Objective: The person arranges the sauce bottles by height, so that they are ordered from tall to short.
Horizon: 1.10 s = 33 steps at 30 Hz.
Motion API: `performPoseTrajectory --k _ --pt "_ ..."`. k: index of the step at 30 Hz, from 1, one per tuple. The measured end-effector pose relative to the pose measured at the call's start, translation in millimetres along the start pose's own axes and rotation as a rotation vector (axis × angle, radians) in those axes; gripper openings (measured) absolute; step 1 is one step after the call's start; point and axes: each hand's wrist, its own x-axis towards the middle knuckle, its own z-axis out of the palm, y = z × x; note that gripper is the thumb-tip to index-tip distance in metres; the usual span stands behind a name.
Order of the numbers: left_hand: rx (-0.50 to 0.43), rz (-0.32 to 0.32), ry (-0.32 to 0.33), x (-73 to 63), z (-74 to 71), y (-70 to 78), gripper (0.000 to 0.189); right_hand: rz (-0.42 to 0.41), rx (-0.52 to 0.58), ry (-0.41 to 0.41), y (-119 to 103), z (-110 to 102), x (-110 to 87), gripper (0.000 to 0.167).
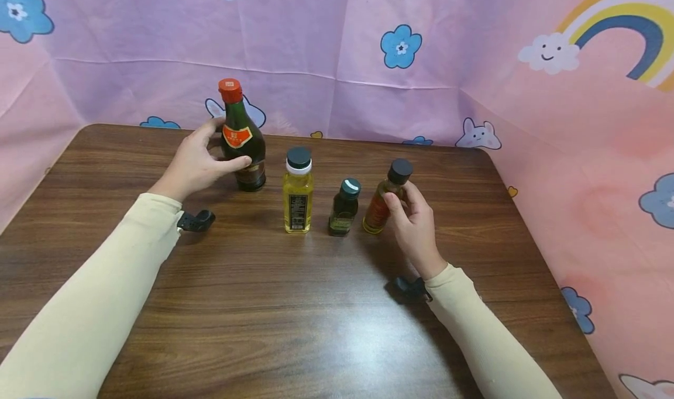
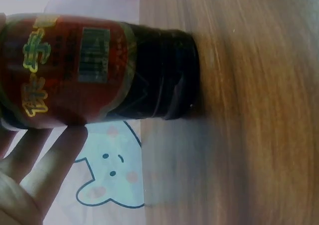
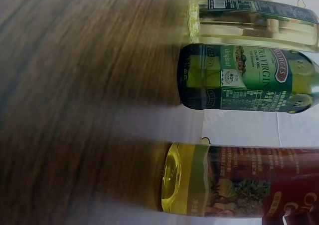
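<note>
2 sleeved arms (image 1: 105, 288) forward, left hand (image 1: 193, 164) and right hand (image 1: 418, 228) in grips.

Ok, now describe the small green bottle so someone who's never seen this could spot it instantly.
On the brown table, look between the yellow oil bottle and the red-labelled bottle in the right hand. There stands the small green bottle. It's the shortest bottle here, with a green label reading "olive oil".

Tall bottle (image 1: 254, 145): dark green, red cap (image 1: 230, 90). Rightmost bottle (image 1: 380, 204): red label (image 1: 376, 213), black cap (image 1: 400, 171). Table (image 1: 253, 317): brown wood-grain.
</note>
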Motion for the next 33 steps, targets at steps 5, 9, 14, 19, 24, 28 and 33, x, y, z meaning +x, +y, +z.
performPoseTrajectory --k 5,9,14,19,24,28,33 --pt "0.032 0.017 0.017 0.2 0.6 -3.1 0.085 0.011 0.018 -0.006 0 -1 -0.4 0.035" --pt "-0.033 -0.008 0.020 -0.6 3.3 -3.8 0.089 0.012 0.012 -0.007 0 -3 -0.8 0.034" --pt "-0.104 -0.015 0.052 -2.6 5.8 -6.6 0.085 0.009 0.010 -0.008 0 -3 -1.2 0.034" --pt "-0.113 -0.011 0.081 -2.6 7.8 -10.3 0.083 0.017 0.024 -0.014 -1 -2 -1.0 0.033" --pt "-0.117 -0.011 0.101 -3.5 11.3 -14.6 0.085 0.023 0.025 -0.014 0 -2 -0.7 0.034" --pt "-0.118 -0.005 0.115 -5.4 13.4 -15.7 0.085 0.024 0.023 -0.010 1 -2 -0.6 0.034" --pt "-0.128 -0.006 0.117 -6.1 14.5 -15.4 0.084 0.023 0.031 -0.010 1 -1 0.0 0.034"
